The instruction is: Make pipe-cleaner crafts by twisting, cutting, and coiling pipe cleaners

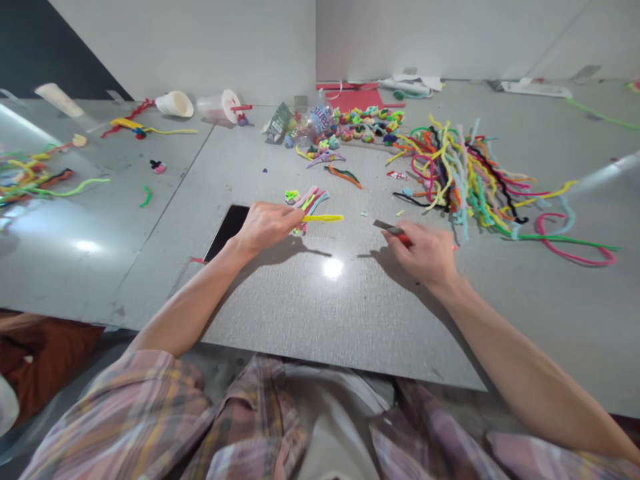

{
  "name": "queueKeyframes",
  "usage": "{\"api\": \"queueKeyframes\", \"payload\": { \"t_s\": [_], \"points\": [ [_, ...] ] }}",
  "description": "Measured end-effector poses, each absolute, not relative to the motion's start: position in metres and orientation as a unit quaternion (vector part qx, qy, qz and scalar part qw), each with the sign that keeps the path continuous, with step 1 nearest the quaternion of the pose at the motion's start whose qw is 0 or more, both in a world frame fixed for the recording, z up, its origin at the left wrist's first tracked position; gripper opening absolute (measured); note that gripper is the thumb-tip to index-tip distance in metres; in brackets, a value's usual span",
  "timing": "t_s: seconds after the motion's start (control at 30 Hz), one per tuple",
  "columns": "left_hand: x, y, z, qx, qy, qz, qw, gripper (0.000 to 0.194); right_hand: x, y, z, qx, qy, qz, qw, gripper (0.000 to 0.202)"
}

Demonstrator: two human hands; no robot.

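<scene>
Left hand [267, 225] pinching a yellow pipe cleaner [323, 218] flat on the grey table [310, 313], just before the short cut pieces [307, 199]. Right hand [425, 252] closed round red-handled cutters [393, 229], blades pointing at the yellow tip, not touching. Best to hold the stem taut, square the blades, snip clean.

Phone [227, 230] left of left hand [265, 225]; pipe-cleaner pile [465, 173] behind right hand [425, 250].
</scene>
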State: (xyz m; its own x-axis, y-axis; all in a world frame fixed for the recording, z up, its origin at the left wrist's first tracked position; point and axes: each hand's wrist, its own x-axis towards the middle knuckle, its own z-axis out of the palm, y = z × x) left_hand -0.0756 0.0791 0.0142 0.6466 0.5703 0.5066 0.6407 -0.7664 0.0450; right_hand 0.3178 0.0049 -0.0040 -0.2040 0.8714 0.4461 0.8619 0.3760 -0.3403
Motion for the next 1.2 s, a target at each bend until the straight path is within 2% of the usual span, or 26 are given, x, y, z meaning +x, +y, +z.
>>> {"api": "queueKeyframes", "payload": {
  "t_s": [0.23,0.53,0.73,0.9,1.07,1.2],
  "points": [
    [-0.067,0.066,0.013,-0.925,-0.258,-0.249,0.124,0.039,0.304,-0.009,0.001,-0.522,-0.822,-0.036,0.223,0.047],
    [-0.067,0.065,0.004,-0.928,-0.289,-0.233,0.029,0.030,0.290,-0.017,0.011,-0.499,-0.841,-0.013,0.209,0.045],
    [-0.064,0.065,0.003,-0.935,-0.251,-0.215,0.125,0.034,0.289,-0.018,0.010,-0.493,-0.843,-0.014,0.214,0.046],
    [-0.063,0.065,0.003,-0.936,-0.258,-0.216,0.105,0.035,0.290,-0.018,0.009,-0.494,-0.843,-0.028,0.209,0.044],
    [-0.064,0.066,0.001,-0.935,-0.246,-0.200,0.158,0.037,0.289,-0.018,0.009,-0.506,-0.838,-0.007,0.205,0.043],
    [-0.063,0.065,0.002,-0.937,-0.247,-0.188,0.159,0.037,0.289,-0.019,0.010,-0.501,-0.840,-0.001,0.209,0.045]
  ]
}}
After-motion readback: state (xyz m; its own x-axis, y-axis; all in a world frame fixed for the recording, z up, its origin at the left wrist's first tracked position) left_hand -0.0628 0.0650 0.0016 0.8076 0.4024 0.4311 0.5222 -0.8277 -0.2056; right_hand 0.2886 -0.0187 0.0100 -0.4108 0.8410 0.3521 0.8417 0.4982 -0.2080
